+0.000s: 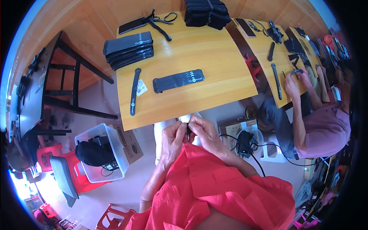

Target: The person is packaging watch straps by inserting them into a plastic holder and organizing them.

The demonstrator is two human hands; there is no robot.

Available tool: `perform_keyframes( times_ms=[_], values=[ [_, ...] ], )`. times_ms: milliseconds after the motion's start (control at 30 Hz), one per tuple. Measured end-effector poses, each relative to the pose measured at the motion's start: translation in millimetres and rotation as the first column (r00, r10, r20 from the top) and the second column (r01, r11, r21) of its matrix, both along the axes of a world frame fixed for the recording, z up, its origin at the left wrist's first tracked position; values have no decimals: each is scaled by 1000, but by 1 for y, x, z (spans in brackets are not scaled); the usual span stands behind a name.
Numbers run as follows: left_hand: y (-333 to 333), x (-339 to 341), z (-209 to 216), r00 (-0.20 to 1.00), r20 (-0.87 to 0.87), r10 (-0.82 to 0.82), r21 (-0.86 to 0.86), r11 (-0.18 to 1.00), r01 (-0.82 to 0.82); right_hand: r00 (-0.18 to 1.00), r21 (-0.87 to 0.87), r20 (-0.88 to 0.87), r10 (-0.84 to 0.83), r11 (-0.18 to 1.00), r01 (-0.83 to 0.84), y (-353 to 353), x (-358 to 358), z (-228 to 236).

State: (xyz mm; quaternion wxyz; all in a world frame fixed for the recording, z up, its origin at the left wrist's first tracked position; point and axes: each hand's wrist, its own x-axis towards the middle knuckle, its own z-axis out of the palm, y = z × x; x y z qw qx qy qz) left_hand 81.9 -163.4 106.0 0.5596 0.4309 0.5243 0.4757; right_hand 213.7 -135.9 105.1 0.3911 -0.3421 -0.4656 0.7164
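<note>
My left hand and my right hand meet in front of my chest, just off the table's near edge. Both are closed, with fingers pinched around a small black piece, mostly hidden by the fingers, so its kind cannot be told. Ahead on the yellow wooden table lies a row of black straps side by side. To its left, a single black strap partly overlaps a white label. Behind them is a stack of black straps.
At the table's back are a dark phone-like slab, loose black straps and a tied black bundle. A clear plastic bin stands at left near a carton. At right, a co-worker handles something at another table.
</note>
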Motion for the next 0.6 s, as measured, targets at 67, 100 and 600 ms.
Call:
perform_keyframes(
  times_ms=[67, 100, 600],
  values=[
    [-2, 4, -3, 997, 22, 68, 2, 998, -68, 994, 164, 110, -28, 986, 10, -1, 1, -8],
    [-2, 5, -1, 997, 21, 70, 7, 998, -70, 974, 319, 212, -75, 948, 3, 0, 1, -11],
    [-8, 3, 13, 964, 222, 147, 75, 983, -168, 996, -11, -88, 27, 1000, -28, 1, -4, 28]
  ],
)
